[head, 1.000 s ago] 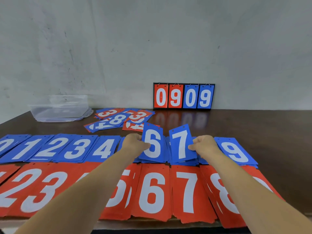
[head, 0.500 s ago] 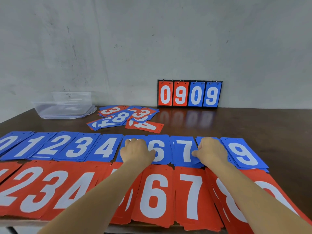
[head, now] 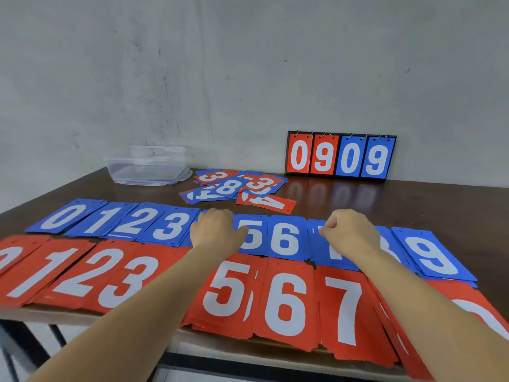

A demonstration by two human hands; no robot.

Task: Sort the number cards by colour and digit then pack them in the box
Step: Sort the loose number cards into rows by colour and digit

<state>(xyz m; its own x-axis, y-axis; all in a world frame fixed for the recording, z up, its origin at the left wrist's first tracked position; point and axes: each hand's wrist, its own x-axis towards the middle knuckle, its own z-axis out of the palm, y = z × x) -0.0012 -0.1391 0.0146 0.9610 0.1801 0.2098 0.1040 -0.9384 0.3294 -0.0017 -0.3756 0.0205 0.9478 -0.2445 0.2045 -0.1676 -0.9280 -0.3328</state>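
Note:
Two rows of sorted number-card piles lie on the dark table (head: 413, 205). The blue row (head: 170, 226) at the back runs 0 to 9, and the red row (head: 286, 304) lies along the front edge. My left hand (head: 217, 230) rests curled on the blue 4 pile, beside the blue 5 (head: 252, 239) and blue 6 (head: 285, 238). My right hand (head: 349, 230) is a loose fist over the blue 7 and 8 piles, hiding most of them. No card shows in either hand. A loose unsorted heap of red and blue cards (head: 237, 186) lies behind the blue row.
A clear plastic box (head: 150, 166) with its lid under it stands at the back left near the wall. A flip scoreboard (head: 341, 157) reading 0909 leans against the wall at the back right. The red piles overhang the table's front edge.
One second ago I held up a blue 6 in my left hand and a blue 7 in my right. Both now lie on their piles, and my left hand has shifted left onto the blue 4.

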